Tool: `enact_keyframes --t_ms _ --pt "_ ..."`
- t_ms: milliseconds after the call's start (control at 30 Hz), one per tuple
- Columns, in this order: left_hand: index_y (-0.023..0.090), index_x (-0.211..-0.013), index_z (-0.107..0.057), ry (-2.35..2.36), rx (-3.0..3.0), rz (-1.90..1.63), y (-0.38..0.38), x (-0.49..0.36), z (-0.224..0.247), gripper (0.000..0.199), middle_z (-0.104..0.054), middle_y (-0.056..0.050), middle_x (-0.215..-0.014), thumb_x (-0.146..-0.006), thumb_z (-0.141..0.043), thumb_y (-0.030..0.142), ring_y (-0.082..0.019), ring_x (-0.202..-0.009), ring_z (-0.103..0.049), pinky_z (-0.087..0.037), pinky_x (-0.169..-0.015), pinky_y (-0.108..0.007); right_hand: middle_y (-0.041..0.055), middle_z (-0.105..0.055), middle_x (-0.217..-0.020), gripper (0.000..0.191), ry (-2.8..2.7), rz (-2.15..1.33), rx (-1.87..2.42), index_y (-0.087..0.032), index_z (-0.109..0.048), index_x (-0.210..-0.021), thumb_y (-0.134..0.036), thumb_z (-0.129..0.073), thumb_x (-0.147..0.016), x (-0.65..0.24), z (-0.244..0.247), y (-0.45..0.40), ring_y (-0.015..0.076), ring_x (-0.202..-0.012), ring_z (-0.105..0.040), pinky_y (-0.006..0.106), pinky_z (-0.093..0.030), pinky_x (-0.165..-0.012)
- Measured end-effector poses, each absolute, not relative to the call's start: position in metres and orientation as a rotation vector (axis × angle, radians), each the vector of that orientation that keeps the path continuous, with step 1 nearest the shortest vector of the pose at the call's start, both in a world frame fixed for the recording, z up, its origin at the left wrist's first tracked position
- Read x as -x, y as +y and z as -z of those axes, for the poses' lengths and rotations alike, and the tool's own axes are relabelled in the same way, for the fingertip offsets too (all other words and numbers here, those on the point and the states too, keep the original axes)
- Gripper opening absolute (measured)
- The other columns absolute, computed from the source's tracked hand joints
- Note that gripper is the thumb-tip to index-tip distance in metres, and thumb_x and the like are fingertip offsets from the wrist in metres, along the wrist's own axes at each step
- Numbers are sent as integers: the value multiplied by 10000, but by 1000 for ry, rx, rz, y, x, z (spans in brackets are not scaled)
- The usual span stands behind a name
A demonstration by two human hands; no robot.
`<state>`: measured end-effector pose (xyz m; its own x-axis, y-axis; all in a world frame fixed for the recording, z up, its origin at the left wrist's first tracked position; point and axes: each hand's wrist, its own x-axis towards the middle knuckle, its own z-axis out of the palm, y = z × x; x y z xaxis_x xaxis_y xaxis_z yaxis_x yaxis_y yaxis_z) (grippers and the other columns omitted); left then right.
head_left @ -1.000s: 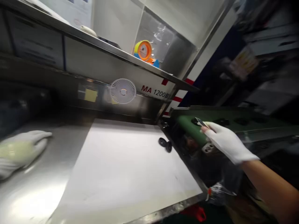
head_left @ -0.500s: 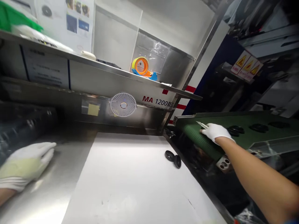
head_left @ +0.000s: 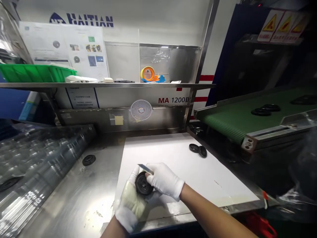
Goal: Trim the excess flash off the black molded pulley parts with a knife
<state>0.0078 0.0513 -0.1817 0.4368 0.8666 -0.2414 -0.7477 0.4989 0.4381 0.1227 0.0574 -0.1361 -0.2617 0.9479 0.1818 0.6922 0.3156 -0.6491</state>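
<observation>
My left hand point(head_left: 131, 201), in a white glove with a yellowish palm, is closed around the edge of a black round plastic part point(head_left: 143, 183) above the front of the white sheet point(head_left: 170, 175). My white-gloved right hand point(head_left: 164, 180) is closed on a slim knife point(head_left: 145, 169), whose slanted tip points up and left. The right thumb rests on the black part's upper right edge. Another black round part point(head_left: 89, 160) lies on the metal tabletop point(head_left: 81, 188) to the left. Two more black parts point(head_left: 198, 149) lean together at the sheet's right edge.
A clear plastic tray with cups point(head_left: 47, 152) covers the left side, with a black part point(head_left: 10, 183) on it. The green conveyor belt point(head_left: 230, 119) at right carries several black parts point(head_left: 266, 109). A small fan point(head_left: 141, 110) sits below the shelf point(head_left: 119, 85).
My right hand has come back from the conveyor with the knife. My left hand has moved from the left of the tabletop to the middle and now holds a black round part. The view has levelled.
</observation>
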Motion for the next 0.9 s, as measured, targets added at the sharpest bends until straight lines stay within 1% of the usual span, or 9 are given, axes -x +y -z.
enact_keyframes --t_ms 67,100,167,233,300,433,567,700,900 --pt "128 -1004 -623 336 -196 -1016 51 0 186 307 -693 -106 -921 -830 -587 378 -262 -931 -643 -479 -886 -488 -28 -610 -643 119 -2060 -615 1397 -164 -627 -731 -79 -543 -734 -113 137 57 116 -593 -557 187 -377 -520" --pt "134 -1003 -623 275 -169 -1018 51 6 187 278 -692 -98 -924 -837 -581 353 -252 -944 -639 -469 -906 -478 -20 -626 -700 105 -2060 -618 1374 -175 -636 -814 -118 -580 -746 -112 135 57 131 -648 -572 200 -397 -562" --pt "147 -1021 -621 205 -125 -1018 53 18 190 234 -685 -89 -945 -850 -562 295 -234 -956 -633 -473 -907 -450 4 -645 -886 259 -2027 -621 1286 -212 -584 -1073 -245 -606 -816 -114 129 53 156 -788 -592 228 -430 -669" --pt "151 -1049 -616 214 -105 -1025 54 27 193 227 -669 -98 -975 -842 -553 220 -229 -950 -630 -502 -851 -416 14 -622 -988 302 -1951 -620 1160 -243 -486 -1199 -337 -512 -913 -119 126 46 154 -854 -584 245 -432 -739" --pt "143 -1052 -619 279 -94 -1092 56 34 196 253 -653 -117 -983 -806 -557 141 -229 -921 -630 -522 -777 -380 -5 -609 -900 190 -1839 -605 1111 -238 -515 -1080 -324 -381 -976 -125 130 37 134 -781 -573 235 -425 -710" --pt "137 -923 -648 377 -64 -1364 61 39 201 196 -629 -80 -863 -756 -573 66 -188 -803 -620 -526 -718 -345 -33 -577 -767 192 -1821 -689 1230 -225 -536 -822 -207 -392 -947 -132 158 20 123 -720 -545 218 -405 -665" --pt "134 -867 -642 328 -107 -1418 62 34 196 76 -594 -38 -812 -813 -600 168 -147 -748 -586 -523 -710 -313 -32 -586 -794 160 -1931 -602 1366 -232 -536 -854 -196 -404 -937 -122 182 12 135 -730 -536 228 -374 -650" --pt "148 -1009 -635 370 -169 -1385 55 28 187 224 -587 -50 -862 -796 -587 98 -144 -772 -581 -522 -728 -298 -36 -582 -774 207 -2013 -349 1469 -236 -496 -841 -349 -390 -979 -110 182 15 134 -664 -515 234 -324 -593" --pt "158 -1031 -630 446 -230 -1429 49 28 180 293 -599 -54 -865 -753 -600 72 -136 -733 -584 -526 -712 -298 -49 -583 -720 190 -2111 -128 1515 -241 -496 -796 -312 -443 -963 -108 180 20 134 -619 -497 249 -272 -571"
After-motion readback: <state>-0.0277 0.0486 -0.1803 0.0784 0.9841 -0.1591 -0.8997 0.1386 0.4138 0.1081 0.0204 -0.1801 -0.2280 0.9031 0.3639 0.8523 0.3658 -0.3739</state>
